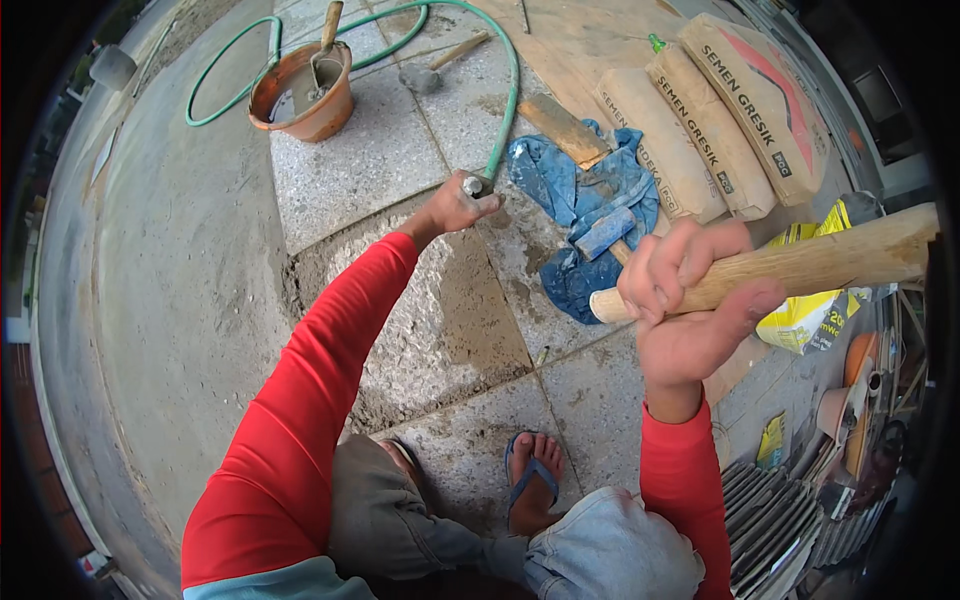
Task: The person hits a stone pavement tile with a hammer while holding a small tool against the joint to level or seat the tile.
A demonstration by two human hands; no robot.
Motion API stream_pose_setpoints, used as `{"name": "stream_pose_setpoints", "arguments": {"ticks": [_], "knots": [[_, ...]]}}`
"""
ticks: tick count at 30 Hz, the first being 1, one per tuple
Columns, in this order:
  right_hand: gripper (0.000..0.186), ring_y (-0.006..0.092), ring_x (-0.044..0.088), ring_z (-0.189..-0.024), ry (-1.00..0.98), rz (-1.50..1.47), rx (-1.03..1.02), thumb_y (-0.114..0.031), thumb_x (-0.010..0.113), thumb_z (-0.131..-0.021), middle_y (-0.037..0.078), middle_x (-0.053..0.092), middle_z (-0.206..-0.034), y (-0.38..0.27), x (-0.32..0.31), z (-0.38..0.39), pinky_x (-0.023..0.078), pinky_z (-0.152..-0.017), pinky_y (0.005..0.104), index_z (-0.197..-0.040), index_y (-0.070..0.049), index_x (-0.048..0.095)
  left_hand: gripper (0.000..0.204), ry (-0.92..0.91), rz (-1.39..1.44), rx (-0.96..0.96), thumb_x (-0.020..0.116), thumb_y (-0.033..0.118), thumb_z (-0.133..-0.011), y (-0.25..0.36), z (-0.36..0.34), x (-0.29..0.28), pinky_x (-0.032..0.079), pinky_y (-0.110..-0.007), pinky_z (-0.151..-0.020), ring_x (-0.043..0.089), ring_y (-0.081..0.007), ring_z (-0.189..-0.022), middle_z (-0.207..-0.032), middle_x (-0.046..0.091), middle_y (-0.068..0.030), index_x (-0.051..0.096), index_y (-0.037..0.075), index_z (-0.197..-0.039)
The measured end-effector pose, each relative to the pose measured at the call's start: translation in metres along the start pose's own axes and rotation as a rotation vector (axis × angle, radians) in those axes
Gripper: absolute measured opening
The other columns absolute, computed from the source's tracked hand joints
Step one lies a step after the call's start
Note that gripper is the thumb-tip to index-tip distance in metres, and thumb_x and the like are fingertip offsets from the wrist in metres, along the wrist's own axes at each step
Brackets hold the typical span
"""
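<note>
Where the right hand (688, 335) curls | wooden shaft (830, 262) — jutting both sides

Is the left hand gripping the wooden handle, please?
No, the right hand grips the wooden handle, while the left hand holds the green hose.

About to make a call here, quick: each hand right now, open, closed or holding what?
Left hand: closed, apparently gripping the end of the green hose.
Right hand: closed, holding a thick wooden handle.
</note>
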State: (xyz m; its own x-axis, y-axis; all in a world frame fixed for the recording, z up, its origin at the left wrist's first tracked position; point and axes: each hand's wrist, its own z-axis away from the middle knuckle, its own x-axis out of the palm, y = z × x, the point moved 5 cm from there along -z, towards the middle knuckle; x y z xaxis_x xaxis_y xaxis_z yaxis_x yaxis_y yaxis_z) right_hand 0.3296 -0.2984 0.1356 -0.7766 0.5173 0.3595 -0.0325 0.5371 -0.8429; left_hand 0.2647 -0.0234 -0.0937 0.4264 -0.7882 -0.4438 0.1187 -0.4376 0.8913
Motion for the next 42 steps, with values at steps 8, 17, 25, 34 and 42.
{"name": "stream_pose_setpoints", "arguments": {"ticks": [8, 17, 25, 34, 42], "knots": [[0.056, 0.0152, 0.05, -0.05, -0.121, 0.68, 0.905, -0.047, 0.047, -0.109, 0.003, 0.049, -0.059, 0.092, -0.027, 0.067, 0.04, -0.047, 0.0352, -0.076, -0.003, 0.054, 0.025, -0.06, 0.033, -0.172, 0.074, 0.021, -0.086, 0.003, 0.004, -0.001, 0.046, -0.033, -0.059, 0.052, -0.0097, -0.061, -0.062, 0.055, 0.0014, 0.063, 0.002, -0.076], [0.059, 0.0126, 0.045, -0.051, -0.003, 0.082, 0.033, -0.055, 0.044, -0.107, 0.001, 0.041, -0.058, 0.021, 0.013, 0.008, 0.035, -0.045, 0.0317, -0.077, -0.004, 0.049, 0.028, -0.002, -0.025, -0.033, 0.07, 0.024, -0.089, -0.009, -0.011, -0.002, 0.048, -0.037, -0.057, 0.058, -0.0145, -0.059, -0.063, 0.058, -0.0039, 0.066, 0.0, -0.076], [0.058, 0.0241, 0.05, -0.053, -0.381, 0.807, 0.627, -0.049, 0.046, -0.109, 0.013, 0.05, -0.059, 0.077, 0.002, 0.036, 0.039, -0.052, 0.0415, -0.084, 0.003, 0.059, 0.028, 0.08, 0.08, 0.157, 0.075, 0.029, -0.089, 0.012, -0.002, -0.007, 0.048, -0.035, -0.063, 0.057, -0.0188, -0.067, -0.069, 0.059, -0.0074, 0.066, 0.003, -0.08], [0.05, 0.0165, 0.048, -0.052, -0.201, 0.366, 0.093, -0.044, 0.053, -0.107, 0.008, 0.046, -0.06, 0.049, 0.021, 0.016, 0.037, -0.048, 0.0378, -0.088, 0.002, 0.056, 0.026, -0.046, -0.007, -0.047, 0.075, 0.027, -0.087, -0.012, -0.01, -0.004, 0.051, -0.036, -0.064, 0.058, -0.0123, -0.065, -0.066, 0.061, -0.0066, 0.068, 0.002, -0.081], [0.061, 0.0176, 0.042, -0.049, -0.314, 0.614, 0.546, -0.049, 0.045, -0.109, 0.007, 0.047, -0.059, 0.067, 0.002, 0.025, 0.035, -0.046, 0.0378, -0.078, 0.002, 0.054, 0.027, 0.063, 0.095, 0.082, 0.074, 0.028, -0.089, 0.001, 0.014, -0.007, 0.05, -0.035, -0.064, 0.058, -0.0137, -0.066, -0.069, 0.063, -0.0059, 0.069, 0.002, -0.085]]}}
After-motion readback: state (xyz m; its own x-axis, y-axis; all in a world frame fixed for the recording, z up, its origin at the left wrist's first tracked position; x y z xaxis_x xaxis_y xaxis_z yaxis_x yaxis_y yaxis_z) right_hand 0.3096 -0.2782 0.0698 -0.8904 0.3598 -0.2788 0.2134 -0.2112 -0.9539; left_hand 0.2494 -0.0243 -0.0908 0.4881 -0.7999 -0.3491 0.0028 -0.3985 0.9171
